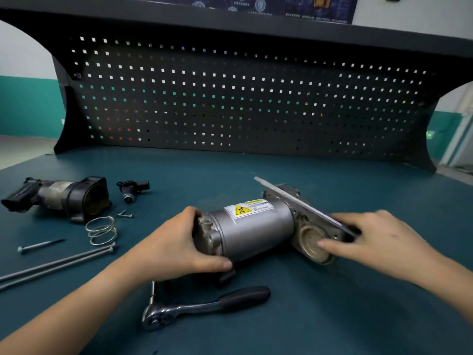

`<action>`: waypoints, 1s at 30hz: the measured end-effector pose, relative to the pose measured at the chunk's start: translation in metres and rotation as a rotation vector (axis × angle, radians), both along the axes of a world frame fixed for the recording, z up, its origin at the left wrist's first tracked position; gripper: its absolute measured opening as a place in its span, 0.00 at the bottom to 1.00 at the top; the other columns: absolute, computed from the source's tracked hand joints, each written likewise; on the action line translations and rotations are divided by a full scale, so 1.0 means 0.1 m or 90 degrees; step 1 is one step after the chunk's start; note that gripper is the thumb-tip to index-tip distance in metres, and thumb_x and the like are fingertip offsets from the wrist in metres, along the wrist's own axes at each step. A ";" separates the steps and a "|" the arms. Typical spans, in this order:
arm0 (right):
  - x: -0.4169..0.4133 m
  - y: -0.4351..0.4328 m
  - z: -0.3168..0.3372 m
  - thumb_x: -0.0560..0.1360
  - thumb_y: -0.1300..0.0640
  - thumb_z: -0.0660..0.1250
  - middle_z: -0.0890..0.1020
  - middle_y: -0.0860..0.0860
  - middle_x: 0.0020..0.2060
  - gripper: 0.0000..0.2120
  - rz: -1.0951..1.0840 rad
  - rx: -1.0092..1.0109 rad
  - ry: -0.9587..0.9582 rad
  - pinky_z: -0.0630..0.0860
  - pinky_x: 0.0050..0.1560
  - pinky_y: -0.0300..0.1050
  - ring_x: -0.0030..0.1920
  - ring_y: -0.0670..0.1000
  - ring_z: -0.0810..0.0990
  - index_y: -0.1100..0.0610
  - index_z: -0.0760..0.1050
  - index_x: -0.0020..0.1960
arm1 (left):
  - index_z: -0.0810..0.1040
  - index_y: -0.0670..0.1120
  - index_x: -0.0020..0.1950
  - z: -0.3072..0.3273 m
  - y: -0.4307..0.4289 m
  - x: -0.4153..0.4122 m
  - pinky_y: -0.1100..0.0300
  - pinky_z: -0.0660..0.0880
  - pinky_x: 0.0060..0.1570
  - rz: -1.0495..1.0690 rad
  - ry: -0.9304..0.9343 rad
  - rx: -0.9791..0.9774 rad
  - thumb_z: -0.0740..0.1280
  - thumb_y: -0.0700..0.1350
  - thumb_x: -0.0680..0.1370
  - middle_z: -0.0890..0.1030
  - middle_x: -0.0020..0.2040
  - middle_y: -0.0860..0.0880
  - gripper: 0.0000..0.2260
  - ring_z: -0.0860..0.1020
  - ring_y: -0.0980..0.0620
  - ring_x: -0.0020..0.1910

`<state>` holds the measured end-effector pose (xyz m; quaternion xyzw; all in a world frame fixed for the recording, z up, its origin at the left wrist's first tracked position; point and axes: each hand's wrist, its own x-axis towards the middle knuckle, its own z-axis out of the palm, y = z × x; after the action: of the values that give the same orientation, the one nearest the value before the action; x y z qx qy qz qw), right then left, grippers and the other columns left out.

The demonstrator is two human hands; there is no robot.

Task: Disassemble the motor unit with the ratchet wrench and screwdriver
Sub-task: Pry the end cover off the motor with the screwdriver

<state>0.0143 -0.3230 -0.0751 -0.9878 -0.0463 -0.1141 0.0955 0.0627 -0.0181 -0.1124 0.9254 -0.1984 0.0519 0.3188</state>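
The grey cylindrical motor unit [256, 226] lies on its side in the middle of the teal bench, a yellow warning label on top. My left hand [174, 247] grips its left end cap, thumb underneath. My right hand [371, 239] holds the flanged right end, fingers over the flat metal plate [294, 201] and thumb on the round cup. The ratchet wrench [204, 306] lies on the bench in front of the motor, black handle to the right. No screwdriver is in view.
At the left lie a detached black and grey housing [58, 196], a small black sensor part [133, 189], a coil spring [102, 230], two small screws [125, 214], a bolt [38, 245] and two long rods [56, 265]. A black pegboard [230, 98] stands behind.
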 end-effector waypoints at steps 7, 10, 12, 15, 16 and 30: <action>1.00 0.19 -0.06 0.66 0.28 0.60 0.71 0.47 0.29 0.28 -0.089 -0.080 -0.077 0.65 0.33 0.44 0.38 0.55 0.73 0.54 0.73 0.38 | 0.50 0.59 0.69 0.01 0.07 -0.10 0.64 0.67 0.49 -0.029 -0.147 0.156 0.64 0.69 0.64 0.73 0.61 0.57 0.39 0.74 0.54 0.55; 1.30 0.39 -0.05 0.68 0.30 0.62 0.71 0.48 0.29 0.27 -0.087 -0.004 -0.062 0.66 0.32 0.43 0.35 0.54 0.74 0.55 0.69 0.34 | 0.54 0.55 0.68 0.00 -0.14 -0.11 0.58 0.71 0.47 0.029 -0.238 0.177 0.64 0.68 0.67 0.79 0.56 0.52 0.36 0.77 0.47 0.54; 1.36 0.43 0.01 0.68 0.32 0.63 0.75 0.49 0.27 0.26 -0.077 0.141 -0.066 0.70 0.29 0.42 0.28 0.51 0.76 0.56 0.71 0.34 | 0.54 0.53 0.66 -0.03 -0.30 -0.10 0.56 0.71 0.45 0.072 -0.249 0.219 0.63 0.68 0.68 0.80 0.51 0.50 0.35 0.78 0.44 0.51; 1.26 0.36 0.12 0.75 0.44 0.62 0.71 0.49 0.21 0.19 -0.048 0.441 -0.127 0.69 0.26 0.41 0.17 0.47 0.72 0.57 0.71 0.31 | 0.53 0.49 0.68 -0.06 -0.56 -0.04 0.55 0.70 0.43 0.095 -0.255 0.213 0.65 0.66 0.69 0.80 0.51 0.47 0.37 0.77 0.41 0.51; 1.19 0.33 0.17 0.76 0.49 0.61 0.70 0.49 0.20 0.18 -0.033 0.549 -0.141 0.69 0.25 0.39 0.16 0.46 0.70 0.57 0.71 0.31 | 0.52 0.48 0.71 -0.05 -0.65 0.00 0.55 0.70 0.43 0.090 -0.252 0.204 0.66 0.65 0.70 0.80 0.52 0.46 0.39 0.77 0.41 0.52; -0.06 0.58 0.24 0.81 0.54 0.53 0.81 0.50 0.26 0.17 0.160 1.215 -0.249 0.79 0.40 0.38 0.33 0.48 0.82 0.57 0.69 0.36 | 0.77 0.55 0.49 0.38 -0.74 -0.22 0.67 0.75 0.47 -0.280 0.119 -0.294 0.64 0.48 0.76 0.83 0.46 0.61 0.04 0.79 0.64 0.47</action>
<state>0.0087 -0.2648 -0.0507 -0.4472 -0.0542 -0.2545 0.8558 0.0410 -0.0924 -0.0746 0.7646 -0.3465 -0.0595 0.5402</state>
